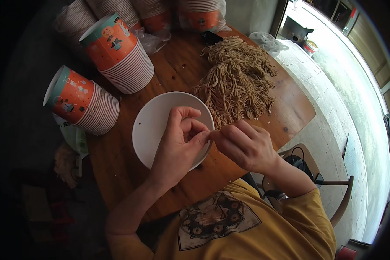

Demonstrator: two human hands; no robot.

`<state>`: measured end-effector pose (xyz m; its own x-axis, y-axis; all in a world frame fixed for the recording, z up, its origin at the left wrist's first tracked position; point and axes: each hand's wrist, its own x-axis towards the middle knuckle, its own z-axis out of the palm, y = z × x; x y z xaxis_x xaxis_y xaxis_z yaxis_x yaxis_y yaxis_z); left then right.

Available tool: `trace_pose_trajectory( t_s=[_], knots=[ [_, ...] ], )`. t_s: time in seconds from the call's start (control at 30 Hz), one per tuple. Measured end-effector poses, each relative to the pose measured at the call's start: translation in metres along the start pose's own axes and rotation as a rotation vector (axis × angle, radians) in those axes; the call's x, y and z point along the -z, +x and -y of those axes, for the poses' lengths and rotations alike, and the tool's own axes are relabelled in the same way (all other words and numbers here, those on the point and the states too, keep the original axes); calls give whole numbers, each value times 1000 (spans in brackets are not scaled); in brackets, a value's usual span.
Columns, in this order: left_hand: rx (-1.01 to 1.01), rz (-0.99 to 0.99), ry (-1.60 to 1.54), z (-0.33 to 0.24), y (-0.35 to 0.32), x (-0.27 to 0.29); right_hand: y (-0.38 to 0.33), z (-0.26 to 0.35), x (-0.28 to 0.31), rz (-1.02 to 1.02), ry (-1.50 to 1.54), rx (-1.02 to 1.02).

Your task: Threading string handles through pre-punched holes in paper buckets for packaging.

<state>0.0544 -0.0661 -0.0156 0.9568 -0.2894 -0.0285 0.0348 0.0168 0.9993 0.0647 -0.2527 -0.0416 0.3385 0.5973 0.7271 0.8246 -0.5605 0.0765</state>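
While both hands meet over the plate's (149, 125) right rim, the left hand (180, 145) has its fingers curled, thumb and forefinger pinched shut; the right hand (242, 145) pinches likewise against it. What they grip is too thin to tell, perhaps a strand from the noodles (236, 82), which lie heaped on the surface (177, 65) just beyond the plate, touching its far right rim. The plate is white and shows nothing in it. Two leaning cup stacks (117, 54) crowd the left edge, with more stacks at the far edge. Bare wood shows between plate and near edge, and to the right of the noodles toward the right edge.
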Motion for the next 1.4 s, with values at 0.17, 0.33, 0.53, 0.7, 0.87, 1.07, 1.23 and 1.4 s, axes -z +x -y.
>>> trace_pose_trajectory(
  t_s=[0.17,0.33,0.53,0.7,0.87,1.07,1.23,1.4],
  knots=[
    [5,15,7,0,2,-2,14,2,1,76,343,-340],
    [40,16,-25,1,2,1,27,-19,8,438,1417,-1230],
    [77,16,-54,0,4,1,11,-12,5,296,1491,-1155],
    [69,18,-34,1,3,-1,7,-5,8,197,800,-669],
    [72,30,-36,4,4,1,4,-19,1,378,1653,-1370],
    [68,31,-22,3,4,0,-2,-9,0,207,1529,-1158],
    [78,17,-37,3,4,1,3,-4,12,245,989,-787],
    [79,22,-54,2,5,0,-5,-7,0,200,1170,-911]
  ],
)
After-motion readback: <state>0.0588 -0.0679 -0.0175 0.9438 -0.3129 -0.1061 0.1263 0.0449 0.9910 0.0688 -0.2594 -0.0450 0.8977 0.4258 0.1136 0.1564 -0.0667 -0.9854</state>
